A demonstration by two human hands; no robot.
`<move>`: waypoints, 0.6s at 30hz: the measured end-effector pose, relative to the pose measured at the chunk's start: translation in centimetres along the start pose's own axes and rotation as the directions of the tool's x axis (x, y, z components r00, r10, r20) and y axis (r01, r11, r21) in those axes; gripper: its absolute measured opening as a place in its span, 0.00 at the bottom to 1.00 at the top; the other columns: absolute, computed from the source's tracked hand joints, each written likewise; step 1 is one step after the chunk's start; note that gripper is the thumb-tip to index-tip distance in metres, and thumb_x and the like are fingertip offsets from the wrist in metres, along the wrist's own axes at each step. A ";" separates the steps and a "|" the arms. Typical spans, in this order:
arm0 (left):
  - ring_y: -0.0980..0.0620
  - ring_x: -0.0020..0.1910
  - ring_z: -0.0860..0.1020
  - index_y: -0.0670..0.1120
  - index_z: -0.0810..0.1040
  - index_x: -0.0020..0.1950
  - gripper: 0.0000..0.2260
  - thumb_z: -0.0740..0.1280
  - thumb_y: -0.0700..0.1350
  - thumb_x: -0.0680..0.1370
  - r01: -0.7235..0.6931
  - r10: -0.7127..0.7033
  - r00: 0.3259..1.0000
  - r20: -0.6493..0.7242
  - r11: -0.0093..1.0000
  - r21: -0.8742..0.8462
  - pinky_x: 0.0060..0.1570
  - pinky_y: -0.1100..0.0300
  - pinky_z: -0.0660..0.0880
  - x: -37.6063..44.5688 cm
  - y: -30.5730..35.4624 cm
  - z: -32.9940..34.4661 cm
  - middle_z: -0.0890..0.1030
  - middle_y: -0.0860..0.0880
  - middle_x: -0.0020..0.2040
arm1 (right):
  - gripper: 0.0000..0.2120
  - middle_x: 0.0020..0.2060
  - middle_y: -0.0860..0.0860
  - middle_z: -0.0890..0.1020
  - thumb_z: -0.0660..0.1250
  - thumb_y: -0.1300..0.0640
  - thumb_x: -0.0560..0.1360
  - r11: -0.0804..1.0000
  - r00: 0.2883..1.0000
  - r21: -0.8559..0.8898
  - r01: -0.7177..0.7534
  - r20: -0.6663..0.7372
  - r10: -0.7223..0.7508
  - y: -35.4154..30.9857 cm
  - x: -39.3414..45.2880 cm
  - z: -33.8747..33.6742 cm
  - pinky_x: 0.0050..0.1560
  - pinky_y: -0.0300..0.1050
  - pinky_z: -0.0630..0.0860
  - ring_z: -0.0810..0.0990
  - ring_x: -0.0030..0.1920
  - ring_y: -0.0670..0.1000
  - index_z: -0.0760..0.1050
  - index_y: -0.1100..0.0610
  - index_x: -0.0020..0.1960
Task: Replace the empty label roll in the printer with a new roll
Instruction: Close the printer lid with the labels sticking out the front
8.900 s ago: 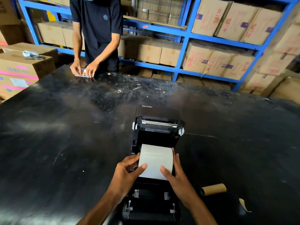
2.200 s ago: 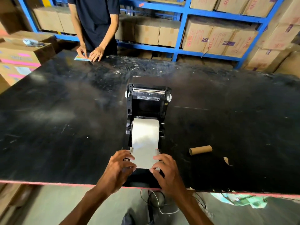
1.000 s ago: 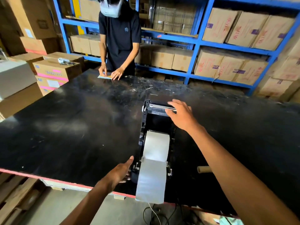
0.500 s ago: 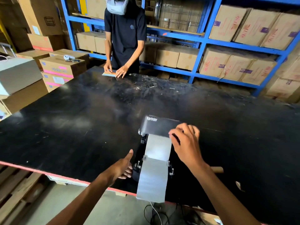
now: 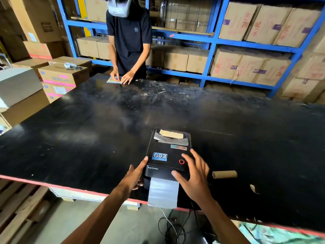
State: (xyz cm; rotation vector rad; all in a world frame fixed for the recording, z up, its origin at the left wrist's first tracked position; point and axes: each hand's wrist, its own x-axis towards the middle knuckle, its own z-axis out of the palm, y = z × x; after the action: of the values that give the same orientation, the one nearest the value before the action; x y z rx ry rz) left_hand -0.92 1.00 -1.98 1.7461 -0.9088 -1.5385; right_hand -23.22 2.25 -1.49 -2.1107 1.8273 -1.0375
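Observation:
The black label printer [image 5: 167, 152] sits near the front edge of the black table [image 5: 88, 129] with its lid down. A strip of white label paper [image 5: 162, 192] hangs out of its front slot over the table edge. My left hand [image 5: 135, 175] rests against the printer's left front corner, thumb on the lid. My right hand [image 5: 193, 173] lies spread on the lid's right front, fingers apart, by the red ring button. The empty cardboard core [image 5: 224, 174] lies on the table to the right of the printer.
A person in a dark shirt [image 5: 129, 36] stands at the table's far side, hands on a coloured sheet [image 5: 114, 80]. Blue shelves with cartons [image 5: 246, 55] line the back. Boxes [image 5: 61, 76] stack at left. Cables [image 5: 175, 224] hang below. A paper scrap [image 5: 253, 188] lies at right.
The printer lid has swung down from open to closed under my right hand. My left hand has moved onto the printer's left front corner. The paper strip still hangs out the front.

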 end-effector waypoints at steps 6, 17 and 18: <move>0.47 0.47 0.80 0.47 0.65 0.68 0.36 0.64 0.68 0.69 -0.037 0.037 0.999 -0.002 0.998 -0.042 0.56 0.48 0.72 0.1 -0.5 0.0 0.81 0.41 0.58 | 0.29 0.68 0.53 0.71 0.70 0.43 0.70 0.707 0.808 0.393 -0.588 0.262 0.527 1.5 0.1 0.1 0.70 0.57 0.64 0.69 0.69 0.55 0.68 0.51 0.68; 0.51 0.39 0.81 0.49 0.77 0.46 0.17 0.65 0.63 0.72 -0.120 0.114 0.989 -0.098 0.991 -0.056 0.35 0.58 0.72 0.5 -1.5 0.3 0.84 0.48 0.40 | 0.08 0.46 0.39 0.79 0.67 0.49 0.75 0.436 0.767 0.645 -0.628 0.415 0.489 0.8 -1.2 0.8 0.42 0.31 0.69 0.76 0.46 0.36 0.75 0.48 0.53; 0.50 0.39 0.81 0.48 0.78 0.45 0.18 0.65 0.63 0.72 -0.112 0.106 0.989 -0.100 0.992 -0.056 0.35 0.57 0.72 0.6 -1.5 0.3 0.84 0.48 0.39 | 0.07 0.46 0.39 0.79 0.67 0.49 0.75 0.426 0.769 0.656 -0.623 0.412 0.489 0.9 -1.2 0.9 0.43 0.33 0.69 0.76 0.46 0.37 0.75 0.48 0.52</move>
State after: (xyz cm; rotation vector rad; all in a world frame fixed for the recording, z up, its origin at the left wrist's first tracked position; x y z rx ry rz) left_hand -1.08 1.29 -3.60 1.6837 -0.8838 -1.3852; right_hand -23.37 2.88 -3.14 -0.9191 1.4205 -1.1145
